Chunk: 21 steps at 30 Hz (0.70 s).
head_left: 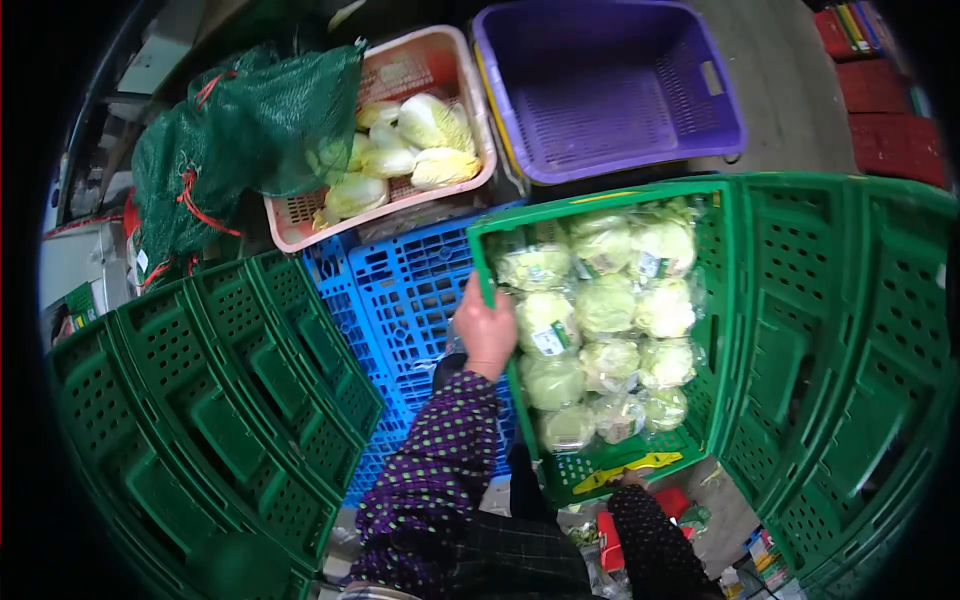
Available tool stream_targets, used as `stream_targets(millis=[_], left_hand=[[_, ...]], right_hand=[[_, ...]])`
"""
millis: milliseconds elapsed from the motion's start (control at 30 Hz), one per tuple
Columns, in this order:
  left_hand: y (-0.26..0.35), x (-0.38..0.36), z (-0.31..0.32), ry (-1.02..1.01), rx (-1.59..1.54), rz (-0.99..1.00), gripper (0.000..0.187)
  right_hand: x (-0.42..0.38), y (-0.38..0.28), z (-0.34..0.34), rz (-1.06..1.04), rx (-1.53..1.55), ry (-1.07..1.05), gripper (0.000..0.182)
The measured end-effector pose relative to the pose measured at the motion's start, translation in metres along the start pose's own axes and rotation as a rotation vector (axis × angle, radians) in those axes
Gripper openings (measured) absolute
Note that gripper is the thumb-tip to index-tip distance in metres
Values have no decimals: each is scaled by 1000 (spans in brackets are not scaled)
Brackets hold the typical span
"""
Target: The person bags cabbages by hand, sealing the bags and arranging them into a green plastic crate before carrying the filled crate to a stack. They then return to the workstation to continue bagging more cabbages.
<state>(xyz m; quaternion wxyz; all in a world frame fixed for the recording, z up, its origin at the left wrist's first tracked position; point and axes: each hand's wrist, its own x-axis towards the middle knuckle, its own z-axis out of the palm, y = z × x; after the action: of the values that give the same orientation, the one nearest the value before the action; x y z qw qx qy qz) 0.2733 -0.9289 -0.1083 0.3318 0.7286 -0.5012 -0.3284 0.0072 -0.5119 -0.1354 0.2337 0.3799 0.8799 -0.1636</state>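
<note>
The left hand (486, 332) has its grip closed over the left rim of a green crate (715, 300), fingers curled onto the edge. The right hand (630, 480) sits at the crate's near rim, mostly hidden, so I cannot tell its grip. Wrapped cabbages (605, 305) fill the crate, just right of the left hand. Beneath lies a blue crate (400, 290).

Bare left hand (487, 335), no glove or ring in sight; behind its wrist, a dark purple sleeve (440, 470) dotted all over with small green spots; right hand (628, 480) mostly hidden, trailed by a darker dotted sleeve; between both sleeves, dark checked cloth with thin pale lines.
</note>
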Motion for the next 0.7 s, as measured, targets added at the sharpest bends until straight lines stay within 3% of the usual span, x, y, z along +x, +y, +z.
stream_targets(millis=[67, 133, 233, 267, 300, 333, 367, 400, 433, 467, 500, 567, 600, 633, 700], left_hand=[[0, -1, -2, -25, 75, -55, 44], [7, 0, -3, -9, 175, -67, 33], [28, -30, -13, 16, 308, -40, 25], [22, -60, -20, -88, 376, -40, 28], [22, -92, -42, -372, 357, -73, 32], [7, -139, -59, -329, 275, 183, 35], [-22, -181, -76, -596, 249, 69, 36], [-39, -227, -104, -710, 265, 134, 37], [-52, -274, -133, -824, 271, 200, 38], [-32, -317, -182, -835, 340, 57, 36], [-49, -360, -213, -843, 341, -7, 36], [-73, -438, -281, -723, 331, 6, 36], [-77, -469, -306, -618, 304, 36, 36], [-68, -490, -328, -516, 300, -13, 36], [-42, -535, -362, -527, 385, -373, 40]], right_hand=[[19, 7, 5, -57, -52, -110, 31], [39, 16, 6, -136, -152, -223, 30], [71, 22, 9, -371, -401, -445, 30], [84, 20, 11, -487, -487, -541, 30], [99, 17, 8, -539, -525, -657, 30], [88, 0, -3, -473, -466, -753, 29], [75, -17, -15, -399, -410, -844, 29], [29, -48, -39, -142, -403, -787, 30], [29, -63, -54, -497, -645, -904, 32], [30, -77, -69, -984, -941, -875, 35], [37, -91, -82, -1416, -1083, -733, 38], [29, -100, -110, -2239, -2115, -421, 49], [105, -108, -84, -2420, -2269, -486, 54], [66, -105, -88, -2309, -2278, -653, 54], [-19, -98, -80, -1963, -2149, -843, 53]])
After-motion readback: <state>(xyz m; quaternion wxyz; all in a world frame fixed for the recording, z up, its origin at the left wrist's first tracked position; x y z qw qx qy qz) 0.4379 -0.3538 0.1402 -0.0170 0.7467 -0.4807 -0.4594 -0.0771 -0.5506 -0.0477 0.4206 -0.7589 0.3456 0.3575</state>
